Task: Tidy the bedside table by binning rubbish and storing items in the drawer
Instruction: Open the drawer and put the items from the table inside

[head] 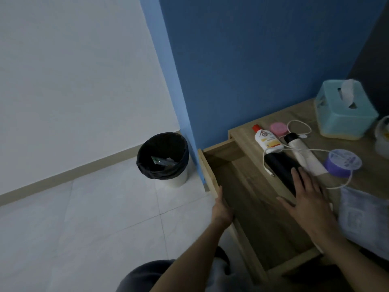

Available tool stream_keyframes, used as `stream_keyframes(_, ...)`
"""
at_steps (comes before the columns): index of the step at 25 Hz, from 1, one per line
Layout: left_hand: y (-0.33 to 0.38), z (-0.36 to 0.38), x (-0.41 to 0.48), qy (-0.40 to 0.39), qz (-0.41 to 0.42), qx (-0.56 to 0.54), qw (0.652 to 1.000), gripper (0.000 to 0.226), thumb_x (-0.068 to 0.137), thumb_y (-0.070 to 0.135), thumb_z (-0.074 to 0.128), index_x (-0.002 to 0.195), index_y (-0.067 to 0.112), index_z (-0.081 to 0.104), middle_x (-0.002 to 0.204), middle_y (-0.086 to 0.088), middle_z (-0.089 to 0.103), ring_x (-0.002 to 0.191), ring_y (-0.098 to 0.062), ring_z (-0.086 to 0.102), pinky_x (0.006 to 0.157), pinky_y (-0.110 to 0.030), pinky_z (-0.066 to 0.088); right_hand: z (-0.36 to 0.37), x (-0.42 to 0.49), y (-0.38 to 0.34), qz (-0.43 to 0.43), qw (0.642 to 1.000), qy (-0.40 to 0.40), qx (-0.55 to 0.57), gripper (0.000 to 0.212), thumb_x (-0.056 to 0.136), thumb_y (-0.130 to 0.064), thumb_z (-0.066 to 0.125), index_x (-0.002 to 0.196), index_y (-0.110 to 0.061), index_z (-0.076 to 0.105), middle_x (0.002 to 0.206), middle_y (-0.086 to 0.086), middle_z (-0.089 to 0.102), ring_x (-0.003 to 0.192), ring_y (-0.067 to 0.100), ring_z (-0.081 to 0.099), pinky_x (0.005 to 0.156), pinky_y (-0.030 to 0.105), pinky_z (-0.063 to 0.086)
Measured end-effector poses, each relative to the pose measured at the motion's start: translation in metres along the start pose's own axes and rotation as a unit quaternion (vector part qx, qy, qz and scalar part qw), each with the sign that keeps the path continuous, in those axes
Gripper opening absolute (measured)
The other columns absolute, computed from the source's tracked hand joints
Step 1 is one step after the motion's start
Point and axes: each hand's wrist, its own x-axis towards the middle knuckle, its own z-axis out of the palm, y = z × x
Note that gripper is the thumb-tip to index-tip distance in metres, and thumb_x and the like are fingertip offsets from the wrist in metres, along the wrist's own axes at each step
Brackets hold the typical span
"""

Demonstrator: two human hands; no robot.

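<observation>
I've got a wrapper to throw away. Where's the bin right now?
In the head view, the black-lined bin stands on the floor left of the bedside table, beside the corner of the blue wall and the open drawer.

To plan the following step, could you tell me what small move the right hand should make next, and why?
Probably curl the right hand around the black power bank and lower it into the drawer: the drawer stands open, the left hand grips its front, and the right fingers lie over the bank.
</observation>
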Motion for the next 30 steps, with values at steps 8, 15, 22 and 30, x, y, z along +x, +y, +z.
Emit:
stream_keyframes(8,-0.022,-0.033,-0.020,0.015,-0.008,0.035,0.999,0.079,0.094,0.019,0.052,0.150,0.030,-0.003,0.147,-0.014,0.039,0.128,-0.033,0.048,0.103,-0.044,0.045,-0.007,-0.004,-0.007,0.019,0.999,-0.047,0.011,0.099,0.078,-0.076,0.008,0.138,-0.001,0.035,0.138,0.026,0.046,0.124,0.042,0.046,0.092,0.055,0.043)
stream_keyframes(15,-0.038,-0.047,-0.018,0.025,0.007,0.025,0.999,0.076,0.091,0.015,0.056,0.150,0.026,0.009,0.148,-0.013,0.036,0.131,-0.032,0.043,0.095,-0.035,0.047,-0.014,-0.003,-0.008,0.022,0.998,-0.051,0.004,0.090,0.072,-0.066,0.032,0.138,-0.005,0.036,0.137,0.022,0.049,0.121,0.039,0.051,0.090,0.053,0.048)
stream_keyframes(22,-0.038,-0.049,-0.017,0.020,-0.005,0.036,0.999,0.074,0.088,0.014,0.060,0.149,0.023,0.018,0.145,-0.012,0.041,0.129,-0.030,0.045,0.091,-0.031,0.049,-0.010,-0.002,-0.006,0.018,0.999,-0.046,-0.015,0.087,0.072,-0.063,0.032,0.136,-0.005,0.043,0.136,0.019,0.052,0.117,0.036,0.056,0.088,0.050,0.049)
stream_keyframes(30,0.000,-0.028,-0.022,0.192,0.075,0.112,0.972,0.062,0.087,0.030,0.060,0.141,0.029,0.029,0.157,0.001,0.019,0.143,-0.019,0.024,0.116,-0.042,0.030,-0.006,0.001,-0.003,0.020,0.999,-0.042,0.018,0.076,0.079,-0.055,0.041,0.138,-0.007,0.042,0.139,0.019,0.049,0.121,0.038,0.051,0.092,0.054,0.044)
